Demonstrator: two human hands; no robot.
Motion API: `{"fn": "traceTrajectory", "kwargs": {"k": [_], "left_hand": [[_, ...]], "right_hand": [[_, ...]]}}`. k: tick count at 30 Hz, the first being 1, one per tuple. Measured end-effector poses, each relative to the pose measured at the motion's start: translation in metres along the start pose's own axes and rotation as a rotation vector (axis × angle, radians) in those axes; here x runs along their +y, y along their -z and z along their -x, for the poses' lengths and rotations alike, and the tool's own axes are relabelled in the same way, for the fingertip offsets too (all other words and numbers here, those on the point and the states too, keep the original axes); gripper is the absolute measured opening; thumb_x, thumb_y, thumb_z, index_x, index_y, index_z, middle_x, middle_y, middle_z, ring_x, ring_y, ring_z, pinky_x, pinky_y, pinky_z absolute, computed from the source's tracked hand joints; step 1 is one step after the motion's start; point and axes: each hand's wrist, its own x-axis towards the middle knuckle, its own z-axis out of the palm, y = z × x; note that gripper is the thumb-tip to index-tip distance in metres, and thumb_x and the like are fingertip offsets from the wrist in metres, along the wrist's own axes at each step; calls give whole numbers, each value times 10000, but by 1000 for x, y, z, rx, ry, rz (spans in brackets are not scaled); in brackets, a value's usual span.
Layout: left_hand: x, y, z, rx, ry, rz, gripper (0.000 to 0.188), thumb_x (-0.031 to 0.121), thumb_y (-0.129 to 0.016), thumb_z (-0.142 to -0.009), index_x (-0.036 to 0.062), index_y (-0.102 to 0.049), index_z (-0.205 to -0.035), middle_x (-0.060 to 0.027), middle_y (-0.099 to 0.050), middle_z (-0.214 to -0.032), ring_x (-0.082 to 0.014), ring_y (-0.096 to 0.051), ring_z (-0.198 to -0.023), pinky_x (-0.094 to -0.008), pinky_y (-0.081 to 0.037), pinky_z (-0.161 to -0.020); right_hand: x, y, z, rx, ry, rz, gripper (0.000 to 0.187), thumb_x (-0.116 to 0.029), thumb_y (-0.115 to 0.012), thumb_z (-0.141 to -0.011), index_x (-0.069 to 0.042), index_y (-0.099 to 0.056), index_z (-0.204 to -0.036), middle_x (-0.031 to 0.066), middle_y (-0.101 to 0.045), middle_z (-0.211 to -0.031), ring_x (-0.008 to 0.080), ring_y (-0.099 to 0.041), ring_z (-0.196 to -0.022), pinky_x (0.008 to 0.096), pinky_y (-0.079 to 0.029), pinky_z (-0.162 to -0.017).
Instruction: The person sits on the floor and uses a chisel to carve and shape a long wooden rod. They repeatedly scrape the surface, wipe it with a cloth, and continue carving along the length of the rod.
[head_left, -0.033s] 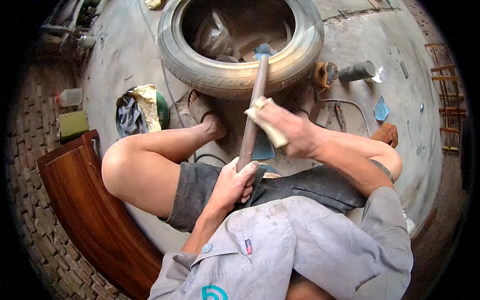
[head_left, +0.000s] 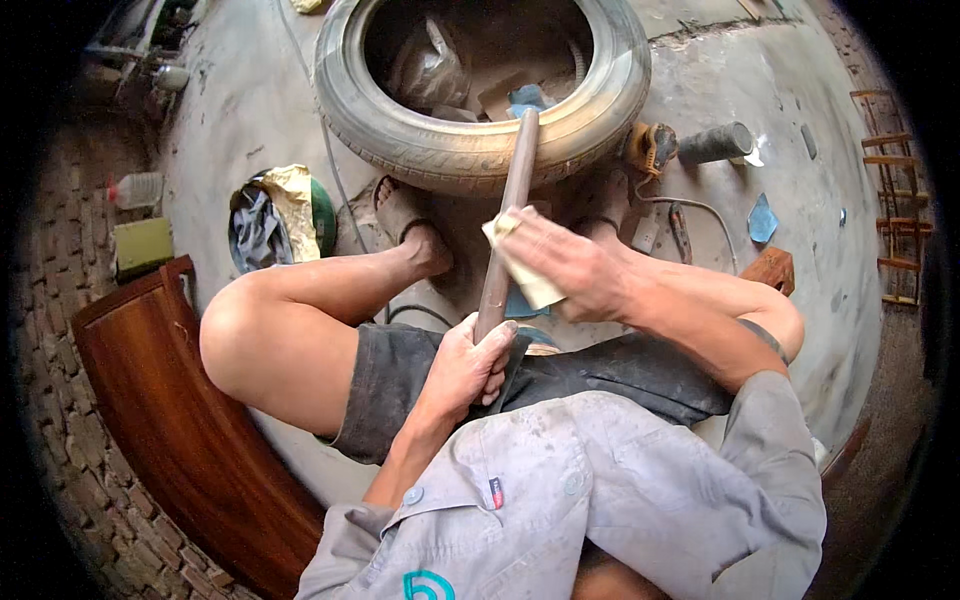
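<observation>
A brown round rod point(head_left: 519, 170) slants up from my lap, its far end resting on the rim of an old tyre point(head_left: 420, 155). My left hand point(head_left: 464, 368) is wrapped round its near end, thumb along the top. Partway up the rod, my right hand point(head_left: 580, 268) presses a folded pale-yellow sheet of sandpaper point(head_left: 530, 278) against it, fingers lying over the sheet. The underside of the sheet is hidden. A blue piece of sheet point(head_left: 526, 305) shows below the rod, between my legs.
Inside the tyre lie a clear plastic bag point(head_left: 435, 70) and scraps. An orange power tool point(head_left: 652, 148), a dark cylinder point(head_left: 715, 143), a power strip point(head_left: 646, 236) and a wood block point(head_left: 770, 270) are to the right. Leftward stand a green bucket point(head_left: 323, 218) and a brown wooden panel point(head_left: 170, 400).
My right hand and the sandpaper have shifted slightly down the rod, toward me. The left hand and the rod stay in place.
</observation>
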Motion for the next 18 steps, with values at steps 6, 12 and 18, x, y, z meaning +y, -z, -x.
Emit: {"fn": "traceTrajectory", "kwargs": {"k": [6, 12, 18], "left_hand": [[0, 7, -7, 76, -45, -95, 224, 256, -634, -991, 72, -511, -1026, 44, -408, -612, -64, -362, -422, -252, -303, -355], [1, 12, -9, 51, -49, -95, 204, 193, -646, -965, 53, -523, -1046, 34, -425, -611, -65, -374, -390, -255, -295, -338], [1, 20, -10, 15, 27, -71, 216, 176, -651, -954, 45, -525, -1071, 31, -437, -617, -64, -381, -389, -252, -300, -337]], "right_hand": [[73, 3, -29, 21, 41, 260, 550, -60, -605, -808, 30, -554, -1347, 217, -587, -1358, 363, -539, -1327, 465, -412, -1161], [16, -25, -9, -170, 364, 138, 577, -130, -618, -808, 24, -563, -1362, 202, -565, -1414, 352, -537, -1335, 454, -408, -1166], [37, -12, -28, -144, 168, 204, 521, -65, -608, -830, 36, -577, -1340, 203, -583, -1386, 346, -530, -1345, 462, -420, -1158]]}}
